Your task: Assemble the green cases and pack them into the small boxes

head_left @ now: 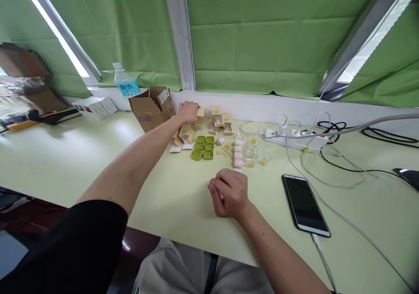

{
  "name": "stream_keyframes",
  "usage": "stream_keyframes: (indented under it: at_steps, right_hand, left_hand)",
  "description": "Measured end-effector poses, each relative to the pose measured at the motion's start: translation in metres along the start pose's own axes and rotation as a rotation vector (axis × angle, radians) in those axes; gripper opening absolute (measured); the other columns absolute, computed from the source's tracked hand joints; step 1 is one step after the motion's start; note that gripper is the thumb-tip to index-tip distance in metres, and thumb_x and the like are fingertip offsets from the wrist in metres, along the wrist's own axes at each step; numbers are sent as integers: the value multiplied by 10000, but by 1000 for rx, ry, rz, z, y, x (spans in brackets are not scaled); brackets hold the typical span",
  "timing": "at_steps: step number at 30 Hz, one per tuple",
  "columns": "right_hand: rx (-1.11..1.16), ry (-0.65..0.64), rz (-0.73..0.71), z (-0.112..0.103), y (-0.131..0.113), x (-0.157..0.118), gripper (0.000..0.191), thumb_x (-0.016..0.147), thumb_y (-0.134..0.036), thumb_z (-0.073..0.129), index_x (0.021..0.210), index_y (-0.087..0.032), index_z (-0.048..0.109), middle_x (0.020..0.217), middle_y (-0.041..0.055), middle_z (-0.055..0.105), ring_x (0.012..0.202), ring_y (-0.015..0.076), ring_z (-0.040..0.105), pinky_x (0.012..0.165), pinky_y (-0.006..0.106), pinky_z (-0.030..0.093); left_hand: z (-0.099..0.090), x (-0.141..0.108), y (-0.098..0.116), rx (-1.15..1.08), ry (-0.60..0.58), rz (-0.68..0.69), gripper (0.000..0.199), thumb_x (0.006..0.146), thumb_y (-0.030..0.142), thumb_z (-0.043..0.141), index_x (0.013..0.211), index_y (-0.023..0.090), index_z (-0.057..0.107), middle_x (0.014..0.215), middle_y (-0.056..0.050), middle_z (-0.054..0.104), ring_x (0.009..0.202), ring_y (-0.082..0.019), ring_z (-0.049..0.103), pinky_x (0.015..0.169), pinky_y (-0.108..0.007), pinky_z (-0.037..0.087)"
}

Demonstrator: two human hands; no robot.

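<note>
My left hand (188,112) reaches to the back of the table, its fingers closed on a small tan box (200,116). Below that arm stand open small boxes (187,133) with white flaps, and similar open boxes (226,124) stand to the right. My right hand (230,193) is curled into a loose fist above the table front, with nothing visible in it. Between the hands lie several green square cups (208,154), small yellow pieces (224,150), a row of pale pink pieces (238,155), a lone pink piece (220,141) and clear plastic cups (251,154) with yellow marks.
An open brown carton (147,111) stands behind my left forearm, beside a water bottle (126,82). White boxes (94,107) lie farther left. On the right are a phone (306,204) on a cable, a power strip (296,140) and tangled wires. Green curtains (255,36) hang behind.
</note>
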State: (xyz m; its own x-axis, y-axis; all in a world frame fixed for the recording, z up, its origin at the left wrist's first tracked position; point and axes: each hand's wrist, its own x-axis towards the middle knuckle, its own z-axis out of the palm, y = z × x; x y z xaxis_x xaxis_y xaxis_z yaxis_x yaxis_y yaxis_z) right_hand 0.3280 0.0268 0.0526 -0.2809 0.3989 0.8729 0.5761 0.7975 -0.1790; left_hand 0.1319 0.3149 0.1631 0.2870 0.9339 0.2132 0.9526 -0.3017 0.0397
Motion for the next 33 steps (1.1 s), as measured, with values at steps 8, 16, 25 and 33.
stream_keyframes:
  at_steps: [8,16,25,33]
  right_hand:
    - [-42,67,-108,5,-2,1,284,1006,-216,581,722,-218,583,696,14,531,606,161,383,567,364,237]
    - [-51,63,-133,4,-3,3,296,1013,-232,582,717,-211,587,703,16,542,610,161,377,568,367,227]
    - [-47,57,-145,5,-3,2,268,1000,-227,604,732,-209,598,704,20,564,612,162,393,565,360,243]
    - [-62,58,-149,6,-3,2,285,1004,-227,596,720,-215,588,696,18,553,610,163,381,564,363,241]
  left_hand:
    - [51,32,0,100,-44,-107,605,883,413,750,1433,172,679,1655,-277,478,1620,-522,250,1276,-717,202]
    - [73,25,3,198,148,-25,716,823,253,716,1518,122,604,1634,-300,483,1587,-503,313,1252,-671,235]
    - [69,12,-2,265,-22,130,265,835,259,701,1041,174,845,1134,-187,790,1346,-401,542,1200,-532,287]
    - [72,18,1,290,-80,35,329,808,279,689,1074,156,838,1130,-210,810,1332,-412,572,1201,-556,303]
